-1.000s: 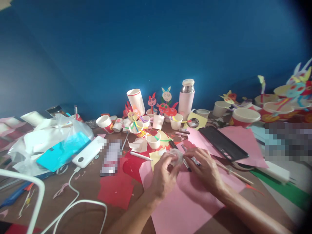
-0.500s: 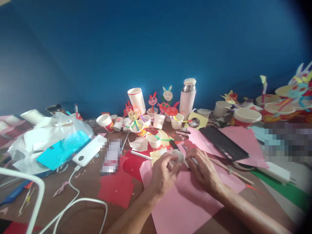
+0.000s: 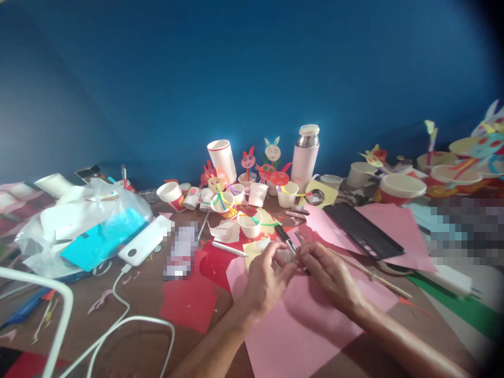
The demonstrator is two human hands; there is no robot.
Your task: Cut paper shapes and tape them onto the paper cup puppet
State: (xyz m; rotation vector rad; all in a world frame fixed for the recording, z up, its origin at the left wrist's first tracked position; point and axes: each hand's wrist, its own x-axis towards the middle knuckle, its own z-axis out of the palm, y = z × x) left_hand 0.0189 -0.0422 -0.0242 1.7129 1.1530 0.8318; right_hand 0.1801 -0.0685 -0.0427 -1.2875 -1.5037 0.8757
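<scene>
My left hand (image 3: pixel 268 275) is curled around a small translucent roll (image 3: pixel 284 255), which looks like clear tape. Close against it, my right hand (image 3: pixel 325 270) has its fingertips pinched at the roll's right side; what they grip is too small to make out. Both hands are above a large pink paper sheet (image 3: pixel 293 336). Just beyond the fingers lies a black marker (image 3: pixel 284 237). A pointed grey tip (image 3: pixel 298 237), perhaps of scissors, shows beside the right hand, its rest hidden.
Behind the hands stand paper cups with paper figures (image 3: pixel 249 224) and a pink thermos (image 3: pixel 306 160). A black phone case (image 3: pixel 362 231) and a wooden stick (image 3: pixel 380 281) lie to the right. Leftward are red paper (image 3: pixel 188 304), a white power bank (image 3: pixel 145 241) and its cable (image 3: pixel 122 299).
My right fingertips have come closer to the left fingers and the roll. The roll has turned and is now more hidden by the left fingers. The view has shifted slightly.
</scene>
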